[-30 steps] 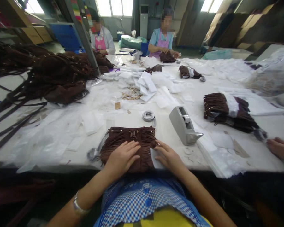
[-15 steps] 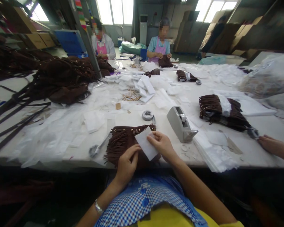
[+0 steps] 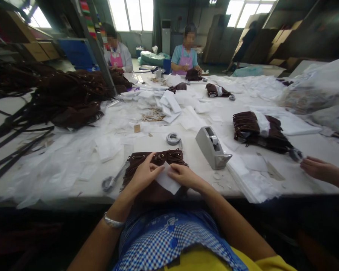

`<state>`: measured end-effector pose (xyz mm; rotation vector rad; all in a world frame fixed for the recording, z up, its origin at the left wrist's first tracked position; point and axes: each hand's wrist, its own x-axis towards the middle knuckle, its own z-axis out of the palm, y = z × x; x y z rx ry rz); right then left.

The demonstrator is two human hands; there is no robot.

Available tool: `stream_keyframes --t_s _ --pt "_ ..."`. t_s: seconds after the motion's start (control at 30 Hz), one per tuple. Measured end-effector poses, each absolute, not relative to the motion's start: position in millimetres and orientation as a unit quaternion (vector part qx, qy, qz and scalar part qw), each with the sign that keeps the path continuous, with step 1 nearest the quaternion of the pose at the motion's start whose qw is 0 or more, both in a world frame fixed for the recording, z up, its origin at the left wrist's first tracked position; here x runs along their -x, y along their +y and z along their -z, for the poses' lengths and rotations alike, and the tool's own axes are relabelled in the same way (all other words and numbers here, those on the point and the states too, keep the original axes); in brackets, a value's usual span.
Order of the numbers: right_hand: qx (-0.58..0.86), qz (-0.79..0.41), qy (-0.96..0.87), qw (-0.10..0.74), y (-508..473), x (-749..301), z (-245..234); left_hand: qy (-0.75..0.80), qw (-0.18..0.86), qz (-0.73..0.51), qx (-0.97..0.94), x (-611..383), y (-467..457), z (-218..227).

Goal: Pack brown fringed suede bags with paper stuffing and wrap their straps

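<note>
A brown fringed suede bag lies flat at the near edge of the white table, straight in front of me. On top of it both my hands pinch a small white sheet of paper or foam. My left hand grips the sheet's left edge with fingers closed, its wrist bearing a silver bracelet. My right hand grips the right edge. A strap with a metal clasp trails from the bag's left side.
A grey tape dispenser and a tape roll stand just beyond the bag. Another person's hand rests at the right edge. Brown fringed bags pile up at left and right. Two people work at the far end.
My hands went from pressing flat on the bag to lifting a white sheet; now both hands hold it lower, together over the bag's middle.
</note>
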<state>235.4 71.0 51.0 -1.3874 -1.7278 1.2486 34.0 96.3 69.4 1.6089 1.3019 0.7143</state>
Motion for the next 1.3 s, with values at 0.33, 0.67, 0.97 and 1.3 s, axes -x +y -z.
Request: stream_keyframes --t_s 0.33,0.67,0.97,1.3 --pt "0.447 -0.714 -0.304 0.445 44.0 -236.2 -59.6 0.535 0.479 -0.407 -0.565 -21.5 75.6 -54.1" --pt "0.614 -0.47 -0.56 0.297 61.2 -238.9 -52.9 0.493 0.109 -0.224 -0.833 -38.6 113.1 -72.8" --pt "0.554 -0.55 -0.491 0.387 97.2 -218.7 -51.1 0.444 0.023 -0.303 -0.843 -32.4 99.3 -80.0" --pt "0.431 -0.724 -0.333 0.424 76.0 -197.2 -41.9 0.414 0.024 -0.35 -0.84 -27.1 50.8 -46.3"
